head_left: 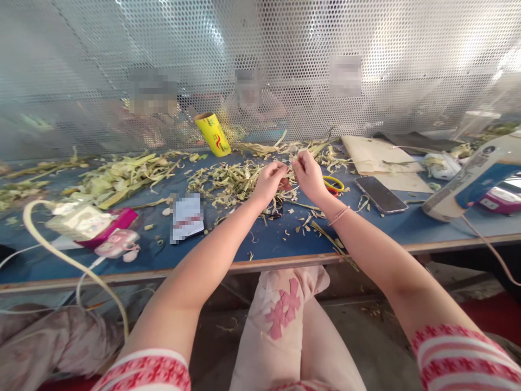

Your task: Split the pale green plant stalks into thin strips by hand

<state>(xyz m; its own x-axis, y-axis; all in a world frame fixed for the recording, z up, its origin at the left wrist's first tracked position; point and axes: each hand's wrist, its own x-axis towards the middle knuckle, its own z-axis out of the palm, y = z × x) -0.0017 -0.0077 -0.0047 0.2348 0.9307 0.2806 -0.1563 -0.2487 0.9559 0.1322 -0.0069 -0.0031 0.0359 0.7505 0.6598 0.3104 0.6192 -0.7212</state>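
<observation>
Both hands meet over the blue table [264, 244]. Left hand [271, 182] and right hand [307, 176] are closed narrow, fingertips pinching 1 thin pale-green strip [288, 175] strung between them. Step looks like splitting or twisting the strip; next move likely needs a steady opposed pull with a firm pinch. Just beyond and left of the hands lies a pile of dry, fibrous, flat strips [228, 182]. Yellow-handled scissors [334, 184] sit just right of the right hand, a glossy black phone [380, 194] further right.

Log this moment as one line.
left hand: pinching leaf strip | right hand: pinching same strip | below: leaf scraps on blue table | scissors beside right hand
</observation>
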